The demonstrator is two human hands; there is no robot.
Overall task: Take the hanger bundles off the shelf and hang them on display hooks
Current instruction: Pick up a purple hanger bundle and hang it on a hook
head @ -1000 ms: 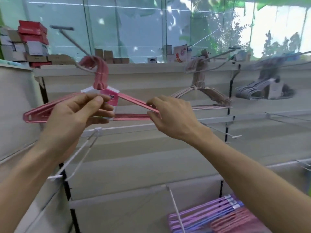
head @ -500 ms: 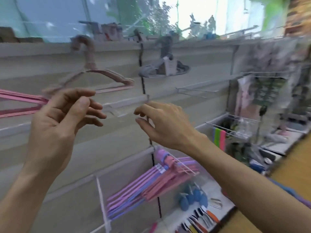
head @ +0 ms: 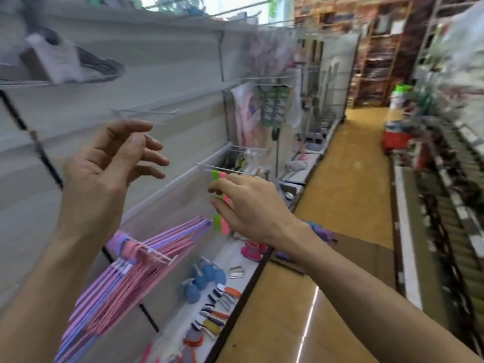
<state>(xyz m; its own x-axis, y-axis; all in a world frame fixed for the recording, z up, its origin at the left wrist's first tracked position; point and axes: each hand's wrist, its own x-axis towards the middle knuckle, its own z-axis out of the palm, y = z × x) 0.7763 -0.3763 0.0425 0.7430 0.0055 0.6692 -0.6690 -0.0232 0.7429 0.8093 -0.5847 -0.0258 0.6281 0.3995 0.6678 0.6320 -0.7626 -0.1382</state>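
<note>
Both of my hands are raised in front of the wall display and hold nothing. My left hand has its fingers spread and loosely bent. My right hand is relaxed, its fingers hanging in front of green and pink items on a hook. Below my left arm a bundle of pink, purple and blue hangers hangs on a white display hook. A dark grey hanger bundle with a white label hangs at the upper left, blurred. An empty wire hook sticks out of the panel above my left hand.
The bottom shelf carries blue brushes, small tools and pink items. The yellow-floored aisle runs ahead to the right, with a cardboard sheet on it. Packed racks line the right side. Further hooks with goods hang ahead on the panel.
My hands let go of the pink hanger bundle, which stayed on its hook and is out of view now. The view swung right along the display toward the aisle.
</note>
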